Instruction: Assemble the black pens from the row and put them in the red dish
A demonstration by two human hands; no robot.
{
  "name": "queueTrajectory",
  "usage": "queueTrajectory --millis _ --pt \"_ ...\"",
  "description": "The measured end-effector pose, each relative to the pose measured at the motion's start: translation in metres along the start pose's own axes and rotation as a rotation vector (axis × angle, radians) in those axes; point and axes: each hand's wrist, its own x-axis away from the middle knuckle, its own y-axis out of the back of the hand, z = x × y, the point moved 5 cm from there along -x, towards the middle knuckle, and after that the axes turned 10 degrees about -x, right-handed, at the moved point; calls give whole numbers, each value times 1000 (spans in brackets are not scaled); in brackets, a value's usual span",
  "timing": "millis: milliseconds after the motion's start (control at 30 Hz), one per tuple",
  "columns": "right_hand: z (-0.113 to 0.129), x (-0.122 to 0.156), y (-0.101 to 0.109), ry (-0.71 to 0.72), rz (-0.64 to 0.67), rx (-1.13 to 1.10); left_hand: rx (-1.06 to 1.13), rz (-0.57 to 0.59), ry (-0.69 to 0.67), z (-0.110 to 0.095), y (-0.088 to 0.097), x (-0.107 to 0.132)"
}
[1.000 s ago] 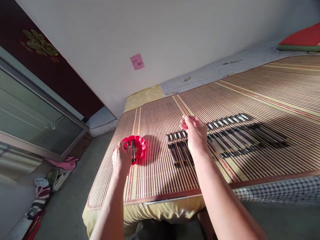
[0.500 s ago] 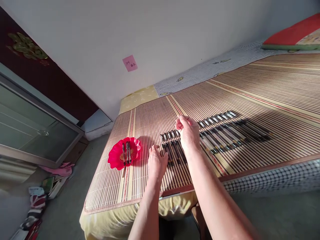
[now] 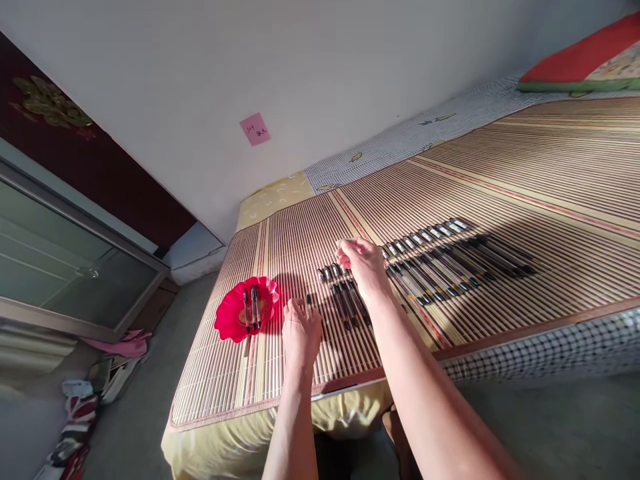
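Note:
My left hand (image 3: pixel 301 331) is closed on a dark-tipped pen (image 3: pixel 309 303), which stands up out of its fingers just above the mat. To its right, my right hand (image 3: pixel 364 264) has thumb and fingers pinched together at the row of pen caps; what the pinch holds, if anything, is hidden. Dark caps (image 3: pixel 425 235) with silvery clips lie in a slanting line. Below them runs a row of uncapped pens (image 3: pixel 445 270), partly covered by my right hand and forearm. A red scalloped dish (image 3: pixel 227 308) holds three capped pens (image 3: pixel 253 307) left of my left hand.
A striped bamboo mat (image 3: pixel 210 383) covers the bed, with a yellow cloth (image 3: pixel 225 440) hanging at the near edge. The wall bears a pink note (image 3: pixel 255 129). A red pillow (image 3: pixel 575 57) lies far right; a glass-panelled door (image 3: pixel 65 247) stands at left.
My left hand has closed on the leftmost uncapped pen and drawn it leftward out of the row. My right hand has moved left and slightly down along the caps, still pinched.

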Motion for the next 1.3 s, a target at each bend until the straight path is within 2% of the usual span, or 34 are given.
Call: queueTrajectory --millis 100,233,400,567,733,933,1000,1100,1200,1300 --pt "-4 -1 -2 14 60 167 -9 -65 7 -12 -2 10" --pt "-4 -2 -1 20 111 355 -48 -63 25 -25 -7 16" --pt "-8 2 1 31 180 536 -8 -48 13 -27 -7 12" --pt "-19 15 -4 78 369 877 -31 -36 -1 -20 -4 5" --pt "-23 24 -12 -34 526 1186 -28 -43 -4 -15 -2 6" --pt "-23 36 -20 -161 581 1293 -40 11 0 -14 -1 9" --pt "-25 39 -22 -193 602 1310 9 2 25 -10 1 8" --pt "-26 41 -26 -191 631 1306 228 -26 86 0 3 5" --pt "-19 36 -25 -131 554 1299 428 -47 130 12 1 0" --pt "-15 31 -20 -135 477 1335 556 -39 125 20 -5 -5"
